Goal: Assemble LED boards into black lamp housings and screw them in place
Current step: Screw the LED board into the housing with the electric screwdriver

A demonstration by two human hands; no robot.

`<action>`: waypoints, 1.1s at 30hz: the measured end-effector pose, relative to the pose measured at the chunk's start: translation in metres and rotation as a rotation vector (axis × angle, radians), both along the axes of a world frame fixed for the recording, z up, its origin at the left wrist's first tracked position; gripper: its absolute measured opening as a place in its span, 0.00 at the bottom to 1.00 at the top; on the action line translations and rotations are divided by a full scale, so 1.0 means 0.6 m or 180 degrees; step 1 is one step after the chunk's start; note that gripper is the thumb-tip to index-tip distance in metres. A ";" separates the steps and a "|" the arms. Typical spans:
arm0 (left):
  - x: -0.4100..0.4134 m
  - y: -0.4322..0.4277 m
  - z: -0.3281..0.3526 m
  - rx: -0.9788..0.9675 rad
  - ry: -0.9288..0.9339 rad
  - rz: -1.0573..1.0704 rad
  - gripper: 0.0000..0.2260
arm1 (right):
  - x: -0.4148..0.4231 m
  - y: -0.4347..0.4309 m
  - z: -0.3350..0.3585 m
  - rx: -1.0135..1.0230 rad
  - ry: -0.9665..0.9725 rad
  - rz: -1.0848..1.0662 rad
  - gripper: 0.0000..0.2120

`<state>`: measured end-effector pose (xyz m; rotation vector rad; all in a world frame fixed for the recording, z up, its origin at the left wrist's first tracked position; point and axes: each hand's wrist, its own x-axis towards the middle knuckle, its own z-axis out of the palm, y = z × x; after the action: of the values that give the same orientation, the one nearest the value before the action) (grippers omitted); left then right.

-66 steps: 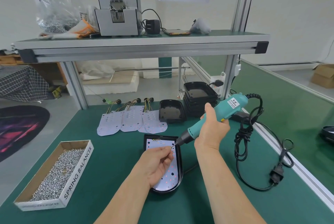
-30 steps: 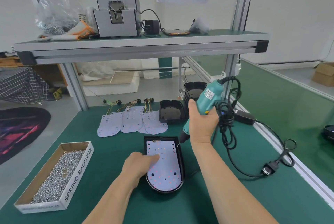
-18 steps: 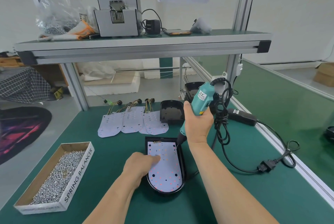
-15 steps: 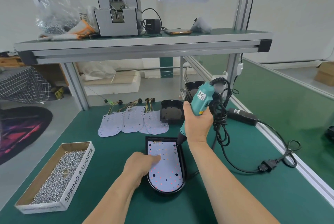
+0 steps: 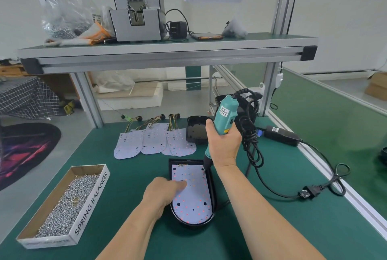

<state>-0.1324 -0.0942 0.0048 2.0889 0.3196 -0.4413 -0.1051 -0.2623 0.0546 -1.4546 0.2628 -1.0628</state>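
Swung upright, the screwdriver [image 5: 226, 115], wrapped firmly in the right hand [image 5: 223, 144], now meets the LED board [image 5: 191, 197] at the black housing's [image 5: 212, 188] far-right corner. The left hand [image 5: 161, 194], holding nothing, presses the board down. The screw is probably seated and being driven.

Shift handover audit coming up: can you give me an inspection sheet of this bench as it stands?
Surface: green mat, no damage seen.
Job's things: LED board seated in black housing; spare boards and empty housing behind; screw box at left.
Clutter: bag, grey machine and phone on upper shelf.
Hands: left hand presses the board; right hand grips teal screwdriver, bit at the board's far right corner.
Cables: screwdriver cord coiled; plug lying loose on mat.
Surroundings: aluminium frame; cardboard box far right.
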 end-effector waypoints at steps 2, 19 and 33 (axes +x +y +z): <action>-0.003 -0.001 0.005 -0.0053 0.0022 -0.0036 0.24 | 0.001 0.002 0.002 -0.0020 0.0030 0.0011 0.15; -0.004 0.002 0.002 -0.0225 0.0000 -0.0121 0.29 | 0.013 0.004 0.002 -0.0034 0.0068 0.0053 0.13; -0.008 0.000 0.009 -0.0213 -0.0019 -0.0141 0.31 | -0.010 0.013 0.012 0.0016 0.0061 0.0130 0.15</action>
<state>-0.1370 -0.0942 0.0103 2.0349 0.2522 -0.4657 -0.1112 -0.2547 0.0620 -1.4604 0.2482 -1.0151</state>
